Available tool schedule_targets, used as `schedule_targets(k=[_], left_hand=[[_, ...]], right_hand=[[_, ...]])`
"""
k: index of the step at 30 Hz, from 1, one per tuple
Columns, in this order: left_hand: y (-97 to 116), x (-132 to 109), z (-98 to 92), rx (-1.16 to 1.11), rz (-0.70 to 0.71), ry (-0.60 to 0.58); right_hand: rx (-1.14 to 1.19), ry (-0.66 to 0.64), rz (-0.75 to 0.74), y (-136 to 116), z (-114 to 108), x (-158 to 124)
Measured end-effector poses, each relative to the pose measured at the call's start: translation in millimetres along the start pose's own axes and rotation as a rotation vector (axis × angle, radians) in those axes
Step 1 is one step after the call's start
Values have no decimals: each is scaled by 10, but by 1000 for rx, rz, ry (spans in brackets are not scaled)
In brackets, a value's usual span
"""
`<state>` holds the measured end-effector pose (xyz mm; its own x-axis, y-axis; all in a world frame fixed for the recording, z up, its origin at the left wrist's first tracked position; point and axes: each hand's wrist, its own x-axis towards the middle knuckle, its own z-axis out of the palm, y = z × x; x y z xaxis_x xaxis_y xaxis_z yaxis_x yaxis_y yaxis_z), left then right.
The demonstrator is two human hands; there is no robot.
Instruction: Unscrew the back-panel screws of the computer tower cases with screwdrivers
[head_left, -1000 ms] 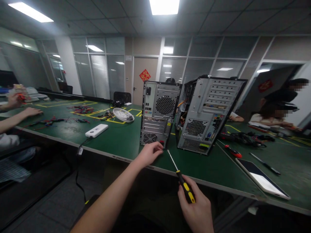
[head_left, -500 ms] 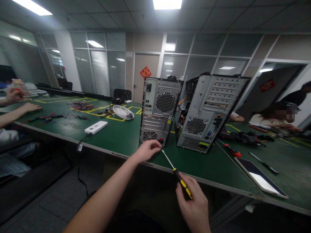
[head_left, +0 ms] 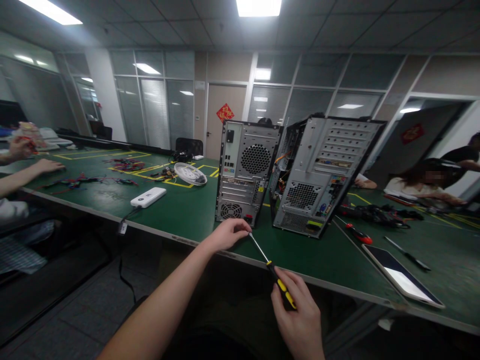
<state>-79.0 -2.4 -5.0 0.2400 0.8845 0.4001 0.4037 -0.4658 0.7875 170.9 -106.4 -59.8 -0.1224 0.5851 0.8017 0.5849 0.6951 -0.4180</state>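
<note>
My right hand [head_left: 298,305] is closed on the black and yellow handle of a screwdriver [head_left: 282,287], whose shaft points up and to the left. At its tip, my left hand [head_left: 230,234] has thumb and fingertips pinched together; whatever lies between them is too small to make out. Just behind my left hand stands a computer tower [head_left: 249,165], its rear panel facing me. To the right, a second tower [head_left: 318,175] stands with its side open and wires showing inside.
A white power strip [head_left: 148,197], a white basket [head_left: 190,174] and wire bundles [head_left: 88,181] lie left. Right are a red-black screwdriver [head_left: 359,233], a phone-like device [head_left: 403,276], a dark tool [head_left: 408,253] and black cables [head_left: 382,215]. Other people sit at both sides.
The fingertips of my left hand have shifted slightly right and now meet the screwdriver's tip. My right hand has hardly moved.
</note>
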Motion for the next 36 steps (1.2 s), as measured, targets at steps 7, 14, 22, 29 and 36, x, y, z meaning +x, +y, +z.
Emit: schedule_targets(k=[7, 14, 22, 29, 36], left_hand=[[-26, 6, 2, 13, 19, -9], [-3, -3, 0, 25, 7, -4], [-50, 6, 5, 13, -1, -5], [-52, 11, 7, -13, -2, 3], [-49, 11, 15, -13, -7, -2]], right_hand=[[-12, 6, -39, -2, -3, 23], [-4, 11, -29, -17, 12, 18], [14, 12, -11, -21, 27, 1], [12, 11, -14, -40, 45, -18], [4, 26, 1, -59, 64, -25]])
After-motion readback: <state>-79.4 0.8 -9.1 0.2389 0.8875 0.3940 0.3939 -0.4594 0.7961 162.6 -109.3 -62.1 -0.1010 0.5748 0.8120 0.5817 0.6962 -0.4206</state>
